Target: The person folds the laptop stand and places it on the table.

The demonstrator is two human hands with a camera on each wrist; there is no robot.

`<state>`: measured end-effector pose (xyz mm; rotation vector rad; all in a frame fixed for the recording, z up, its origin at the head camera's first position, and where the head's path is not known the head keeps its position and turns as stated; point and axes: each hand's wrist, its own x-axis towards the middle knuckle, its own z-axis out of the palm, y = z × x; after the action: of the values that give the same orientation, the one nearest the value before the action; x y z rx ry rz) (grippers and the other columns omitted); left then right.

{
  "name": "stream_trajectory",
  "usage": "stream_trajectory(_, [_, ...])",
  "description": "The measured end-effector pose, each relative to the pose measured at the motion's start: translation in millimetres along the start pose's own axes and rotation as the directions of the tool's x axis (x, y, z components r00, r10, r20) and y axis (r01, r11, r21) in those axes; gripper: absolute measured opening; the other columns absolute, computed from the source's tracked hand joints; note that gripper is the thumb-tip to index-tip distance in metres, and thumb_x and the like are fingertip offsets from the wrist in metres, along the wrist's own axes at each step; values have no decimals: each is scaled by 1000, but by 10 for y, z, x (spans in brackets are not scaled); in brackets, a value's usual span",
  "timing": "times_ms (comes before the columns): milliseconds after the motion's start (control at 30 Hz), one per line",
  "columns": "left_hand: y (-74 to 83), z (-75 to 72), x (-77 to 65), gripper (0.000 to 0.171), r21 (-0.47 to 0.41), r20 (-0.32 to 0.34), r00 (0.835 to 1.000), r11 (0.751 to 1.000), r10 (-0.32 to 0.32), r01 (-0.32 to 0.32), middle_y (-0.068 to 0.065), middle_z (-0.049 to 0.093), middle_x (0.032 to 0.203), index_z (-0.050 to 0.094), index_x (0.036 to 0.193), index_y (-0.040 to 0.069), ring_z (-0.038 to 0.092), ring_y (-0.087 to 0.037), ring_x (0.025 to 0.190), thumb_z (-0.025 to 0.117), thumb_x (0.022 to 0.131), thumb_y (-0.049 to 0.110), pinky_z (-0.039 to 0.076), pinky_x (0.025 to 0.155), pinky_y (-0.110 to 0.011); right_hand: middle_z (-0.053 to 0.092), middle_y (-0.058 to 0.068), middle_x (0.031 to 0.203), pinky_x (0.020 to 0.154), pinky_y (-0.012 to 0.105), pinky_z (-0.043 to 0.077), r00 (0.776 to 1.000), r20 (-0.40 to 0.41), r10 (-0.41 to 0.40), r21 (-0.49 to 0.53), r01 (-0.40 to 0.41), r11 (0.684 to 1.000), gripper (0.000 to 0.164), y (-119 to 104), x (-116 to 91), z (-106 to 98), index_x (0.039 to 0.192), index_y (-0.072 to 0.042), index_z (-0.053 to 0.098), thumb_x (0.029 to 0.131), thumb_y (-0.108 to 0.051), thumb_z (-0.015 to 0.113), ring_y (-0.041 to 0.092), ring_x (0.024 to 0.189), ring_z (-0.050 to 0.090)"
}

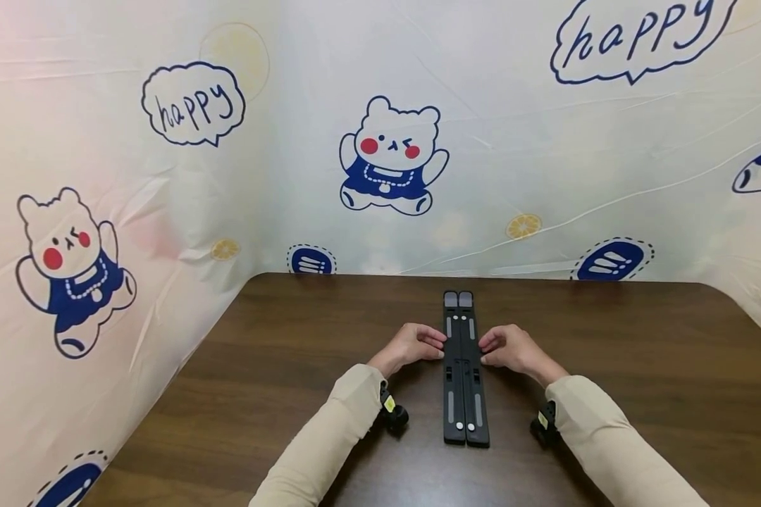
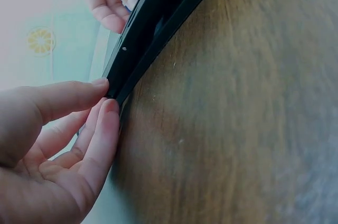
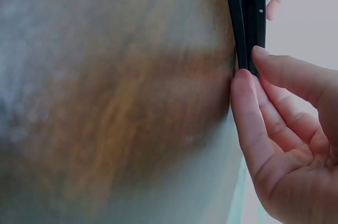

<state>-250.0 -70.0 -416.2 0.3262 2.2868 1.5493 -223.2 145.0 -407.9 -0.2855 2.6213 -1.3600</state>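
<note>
A folded black laptop stand (image 1: 461,377) lies lengthwise on the table, its two long arms side by side. Grey pads, pale round rivets and lighter end tips show on its upper face. My left hand (image 1: 413,345) holds its left edge near mid-length. From the opposite side my right hand (image 1: 510,347) holds the right edge at about the same height. Up close in the left wrist view, the thumb and fingertips (image 2: 108,106) meet the stand's dark side (image 2: 138,39). The right wrist view shows the right thumb and fingertips (image 3: 244,76) likewise at the edge.
The brown wooden table (image 1: 640,366) has rounded far corners. Behind it hangs a pale printed curtain (image 1: 495,155) with cartoon bears, speech bubbles and orange slices. A small black camera (image 1: 394,415) is strapped to the left wrist, another camera (image 1: 544,422) to the right.
</note>
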Motion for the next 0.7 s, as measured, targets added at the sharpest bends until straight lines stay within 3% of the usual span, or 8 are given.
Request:
stream_trajectory(200, [-37, -35, -76, 29, 9, 5, 1000, 1000, -26, 26, -9, 63, 86, 61, 101, 1, 58, -15, 75, 70, 73, 1, 49, 68, -28, 62, 8, 83, 68, 32, 49, 998, 60, -7, 42, 5, 999, 21, 15, -42, 31, 92, 4, 61, 74, -3, 69, 17, 74, 56])
stream_trajectory(433, [7, -19, -83, 33, 33, 12, 1000, 999, 4, -4, -10, 63, 90, 57, 108, 1, 59, -17, 79, 66, 76, 0, 48, 69, -28, 61, 12, 90, 68, 33, 49, 1000, 9, 10, 30, -10, 999, 32, -43, -54, 1, 104, 5, 57, 80, -13, 66, 20, 77, 56])
stream_trajectory(567, [44, 9, -118, 31, 163, -41, 996, 984, 73, -66, -12, 59, 101, 55, 111, 0, 56, -22, 90, 61, 80, 1, 47, 75, -32, 54, 25, 111, 78, 42, 46, 992, -121, -29, -54, 23, 998, 52, -97, -56, -3, 123, 7, 42, 85, -25, 60, 34, 97, 54])
stream_trajectory(700, [98, 30, -116, 33, 360, -149, 966, 921, 212, -147, -12, 52, 115, 52, 117, 2, 48, -26, 107, 58, 84, 8, 40, 87, -39, 34, 27, 132, 92, 53, 32, 977, -195, -84, -171, 50, 984, 66, -157, -20, -30, 135, 4, 27, 87, -32, 56, 41, 119, 34])
